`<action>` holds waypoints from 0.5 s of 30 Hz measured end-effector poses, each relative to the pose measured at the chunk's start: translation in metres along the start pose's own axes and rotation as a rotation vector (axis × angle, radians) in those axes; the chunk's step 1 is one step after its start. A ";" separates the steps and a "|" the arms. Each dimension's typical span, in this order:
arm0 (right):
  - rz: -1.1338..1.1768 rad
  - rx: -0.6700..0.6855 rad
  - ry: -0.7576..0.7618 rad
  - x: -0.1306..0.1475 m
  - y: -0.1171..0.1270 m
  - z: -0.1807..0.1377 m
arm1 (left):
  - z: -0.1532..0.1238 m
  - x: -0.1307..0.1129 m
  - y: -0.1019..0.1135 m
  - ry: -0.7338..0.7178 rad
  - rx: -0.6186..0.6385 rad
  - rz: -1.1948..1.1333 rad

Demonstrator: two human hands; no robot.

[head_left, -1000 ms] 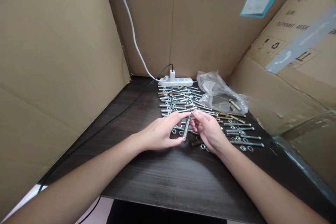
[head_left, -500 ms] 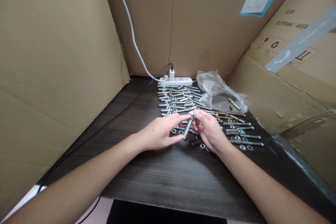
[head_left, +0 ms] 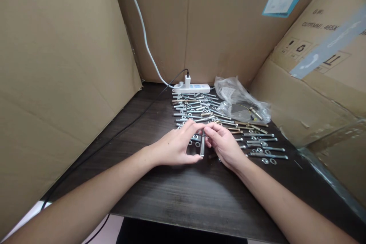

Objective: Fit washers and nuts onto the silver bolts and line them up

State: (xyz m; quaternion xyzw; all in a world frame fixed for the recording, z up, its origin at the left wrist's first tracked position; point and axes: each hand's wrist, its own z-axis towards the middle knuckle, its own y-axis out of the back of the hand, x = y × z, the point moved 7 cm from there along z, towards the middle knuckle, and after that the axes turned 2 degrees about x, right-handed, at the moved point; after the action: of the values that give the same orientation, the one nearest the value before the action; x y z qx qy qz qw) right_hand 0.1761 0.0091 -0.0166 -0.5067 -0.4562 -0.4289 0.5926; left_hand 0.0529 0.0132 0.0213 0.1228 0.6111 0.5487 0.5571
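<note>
Between my two hands stands a grey metal expansion bolt [head_left: 203, 146], nearly upright as I see it. My left hand [head_left: 177, 143] spans its length, thumb at the lower end and index finger at the top. The thumb and fingertips of my right hand [head_left: 221, 139] pinch its upper end, where the fingers hide the detail. Just behind my left fingers lie a washer [head_left: 198, 145] and other small rings. Several loose bolts [head_left: 276, 156], metal sleeves and nuts are spread in rows behind and to the right of my hands.
A white power strip [head_left: 194, 88] with a plugged-in charger [head_left: 187, 81] is at the back. Beside it lies a clear plastic bag [head_left: 237, 91]. A black cable [head_left: 126, 127] crosses the dark table [head_left: 171, 198] on the left. Cardboard walls [head_left: 71, 65] enclose three sides.
The expansion bolt has turned from a slant to nearly upright, its lower end moving slightly toward me. My left thumb moved down with it; both hands still hold it.
</note>
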 end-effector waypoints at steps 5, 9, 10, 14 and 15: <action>-0.001 0.010 -0.003 -0.001 -0.002 0.000 | -0.001 0.001 -0.001 0.009 0.005 0.009; 0.052 0.019 -0.030 0.000 -0.004 -0.001 | -0.001 0.000 -0.001 -0.003 0.010 0.001; 0.082 0.025 -0.041 0.001 -0.004 -0.001 | -0.001 0.000 -0.001 -0.011 0.011 -0.004; 0.160 0.060 -0.074 0.006 -0.008 -0.003 | -0.002 -0.006 0.000 -0.057 0.007 -0.019; 0.165 0.072 -0.081 0.007 -0.009 -0.004 | -0.002 -0.007 0.000 -0.066 0.006 -0.019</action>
State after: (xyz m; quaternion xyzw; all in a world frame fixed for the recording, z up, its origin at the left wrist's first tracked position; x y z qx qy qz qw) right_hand 0.1699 0.0035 -0.0079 -0.5379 -0.4518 -0.3412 0.6246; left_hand 0.0534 0.0067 0.0250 0.1365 0.5951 0.5373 0.5819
